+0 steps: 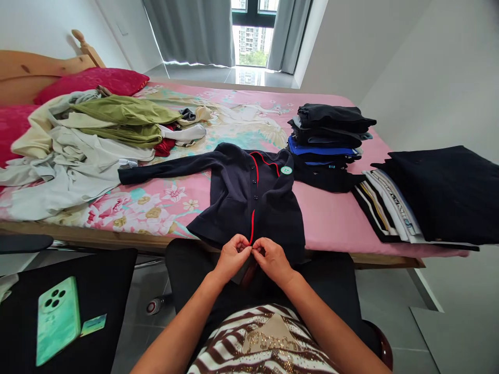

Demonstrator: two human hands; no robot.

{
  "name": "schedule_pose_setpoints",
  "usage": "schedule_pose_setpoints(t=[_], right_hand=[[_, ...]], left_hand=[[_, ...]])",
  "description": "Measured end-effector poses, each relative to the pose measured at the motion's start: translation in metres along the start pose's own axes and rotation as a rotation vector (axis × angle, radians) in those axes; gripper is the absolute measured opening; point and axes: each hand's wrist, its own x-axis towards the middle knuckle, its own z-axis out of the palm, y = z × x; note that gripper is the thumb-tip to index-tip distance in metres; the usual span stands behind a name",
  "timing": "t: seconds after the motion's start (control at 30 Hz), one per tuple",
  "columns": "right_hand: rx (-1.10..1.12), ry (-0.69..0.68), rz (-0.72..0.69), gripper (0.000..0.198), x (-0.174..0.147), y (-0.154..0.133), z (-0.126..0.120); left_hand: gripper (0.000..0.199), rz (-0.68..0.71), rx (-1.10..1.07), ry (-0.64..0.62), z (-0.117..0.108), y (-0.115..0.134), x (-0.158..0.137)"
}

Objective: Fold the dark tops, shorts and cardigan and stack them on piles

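Note:
A dark navy jacket [234, 192] with red piping and a round green-and-white badge lies front up across the near edge of the bed, its hem toward me. One sleeve stretches out to the left; the other runs right, beside the clothes stack. Several buttons show along the front placket. My left hand [233, 258] pinches the placket edge at the hem. Right beside it, my right hand [273, 261] pinches the other side of the front opening, fingertips almost touching the left ones. Whatever small part sits between the fingertips is hidden.
Loose clothes [89, 150] are heaped at the left of the bed [327, 218]. A folded stack [327, 135] and a larger dark pile [448, 192] stand on the right. A black chair seat at lower left holds a green phone [58, 317] and a small card [93, 324].

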Motion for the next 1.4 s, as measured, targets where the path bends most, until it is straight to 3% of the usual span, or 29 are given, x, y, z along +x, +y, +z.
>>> schedule_pose_setpoints(t=[0.13, 0.27, 0.37, 0.47, 0.7, 0.77, 0.87, 0.97, 1.1, 1.23, 1.4], right_hand=[[0.062, 0.027, 0.02, 0.003, -0.001, -0.001, 0.001], [0.336, -0.02, 0.269, 0.013, 0.003, 0.0, 0.001], [0.558, -0.105, 0.494, 0.021, 0.007, 0.001, 0.001], [0.655, -0.182, 0.603, 0.025, 0.01, 0.0, 0.001], [0.615, -0.195, 0.552, 0.035, 0.003, -0.002, -0.009], [0.48, -0.072, 0.47, 0.034, -0.011, 0.009, -0.018], [0.153, 0.227, 0.381, 0.025, -0.045, 0.041, -0.034], [-0.103, 0.385, 0.366, 0.029, -0.083, 0.077, -0.043], [-0.152, 0.353, 0.377, 0.051, -0.105, 0.102, -0.039], [-0.054, 0.327, 0.425, 0.05, -0.093, 0.101, -0.033], [0.092, 0.474, 0.444, 0.04, -0.07, 0.098, -0.029]], left_hand=[[0.014, -0.1, -0.17, 0.069, 0.006, -0.004, 0.003], [0.021, -0.152, -0.297, 0.079, 0.009, 0.001, 0.002], [0.019, -0.089, -0.185, 0.08, 0.008, 0.004, -0.001], [0.011, -0.003, 0.089, 0.098, 0.006, 0.006, -0.004], [0.004, 0.23, 0.605, 0.188, -0.008, 0.008, -0.009], [0.005, 0.348, 0.687, 0.265, -0.024, 0.006, -0.011], [0.021, 0.444, 0.831, 0.427, -0.063, -0.003, -0.01], [0.032, 0.418, 0.942, 0.54, -0.106, -0.017, -0.006], [0.036, 0.387, 0.971, 0.564, -0.14, -0.029, 0.004], [0.045, 0.35, 0.95, 0.482, -0.146, -0.028, 0.017], [0.054, 0.23, 0.887, 0.415, -0.145, -0.016, 0.035]])
